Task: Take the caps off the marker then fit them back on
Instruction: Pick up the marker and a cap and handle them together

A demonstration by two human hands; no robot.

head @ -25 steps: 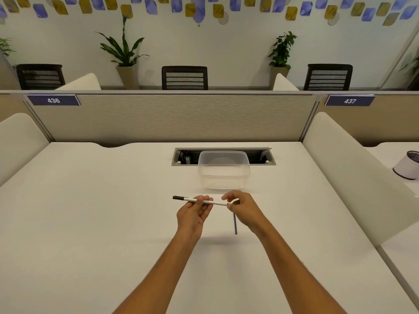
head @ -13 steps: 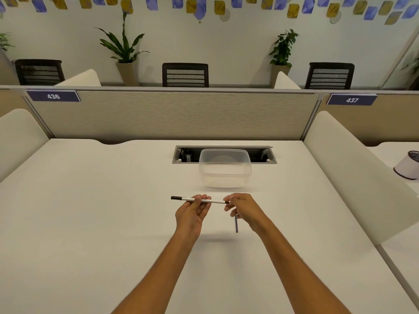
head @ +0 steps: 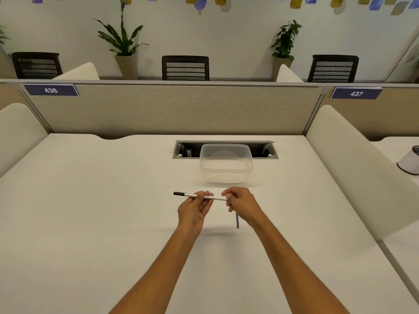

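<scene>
A thin white marker is held level above the white desk. Its left end carries a black cap. My left hand pinches the middle of the barrel from below. My right hand curls round the marker's right end, which is hidden in the fingers. Whether a cap sits on that end cannot be seen. A second dark, thin pen-like thing lies on the desk under my right hand, partly covered by it.
A clear plastic container stands just behind my hands, in front of a cable slot in the desk. Padded dividers flank the desk left and right. A small white pot sits on the neighbouring desk at right.
Both hands stay on the marker in nearly the same place. My right hand's fingers have closed more tightly over the right end.
</scene>
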